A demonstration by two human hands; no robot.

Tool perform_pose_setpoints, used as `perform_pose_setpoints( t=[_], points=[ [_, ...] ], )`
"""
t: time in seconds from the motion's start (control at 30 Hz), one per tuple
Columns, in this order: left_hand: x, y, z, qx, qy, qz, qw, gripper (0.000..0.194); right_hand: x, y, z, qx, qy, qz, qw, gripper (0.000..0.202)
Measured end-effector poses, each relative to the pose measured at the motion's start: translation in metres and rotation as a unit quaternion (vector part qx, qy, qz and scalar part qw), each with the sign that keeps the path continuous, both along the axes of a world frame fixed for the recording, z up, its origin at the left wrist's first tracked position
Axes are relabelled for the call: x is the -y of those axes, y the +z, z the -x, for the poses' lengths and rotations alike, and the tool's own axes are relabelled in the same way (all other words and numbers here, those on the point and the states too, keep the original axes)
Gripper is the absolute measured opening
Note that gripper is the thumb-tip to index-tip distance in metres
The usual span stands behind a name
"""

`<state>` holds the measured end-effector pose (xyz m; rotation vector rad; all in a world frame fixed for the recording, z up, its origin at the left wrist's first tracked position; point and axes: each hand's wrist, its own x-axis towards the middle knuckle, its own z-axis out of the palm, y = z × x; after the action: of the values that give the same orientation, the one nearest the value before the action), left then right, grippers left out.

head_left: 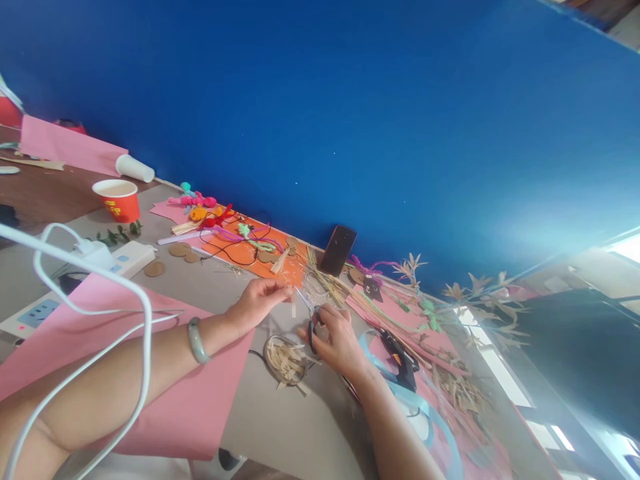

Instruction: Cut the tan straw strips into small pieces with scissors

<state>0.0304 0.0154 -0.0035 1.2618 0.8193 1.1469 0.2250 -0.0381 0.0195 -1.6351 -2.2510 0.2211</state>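
Observation:
My right hand (336, 337) has its fingers through the handles of a pair of scissors (311, 319), whose blades point up and left. Close to the blade tips, my left hand (263, 300) is closed in a pinch on a narrow pale strip (293, 308) that hangs below the fingertips. Its material is too small to make out. Just below both hands lies a round dish (285, 360) full of short pale strips. A jade-coloured bangle (198, 340) circles my left wrist.
Pink paper (185, 407) lies under my left arm, and a white cable (148, 333) loops across it. A black phone (339, 250) leans against the blue wall. A glue gun (400, 360) and blue ribbon (430, 413) are on the right. A red paper cup (120, 203) stands left.

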Motion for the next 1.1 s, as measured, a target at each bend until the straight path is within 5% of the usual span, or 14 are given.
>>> perform_pose_setpoints(
  t=[0.33,1.1],
  points=[
    [0.0000,-0.0043,-0.0009,0.000,-0.001,0.003,1.000,0.014,0.0022,-0.0029,0.0022,0.103,0.004,-0.025,0.994,0.037],
    [-0.0001,-0.0048,-0.0005,-0.021,-0.011,-0.005,1.000,0.019,0.0005,-0.0047,-0.0021,0.133,0.038,-0.031,0.990,0.038]
  ],
)
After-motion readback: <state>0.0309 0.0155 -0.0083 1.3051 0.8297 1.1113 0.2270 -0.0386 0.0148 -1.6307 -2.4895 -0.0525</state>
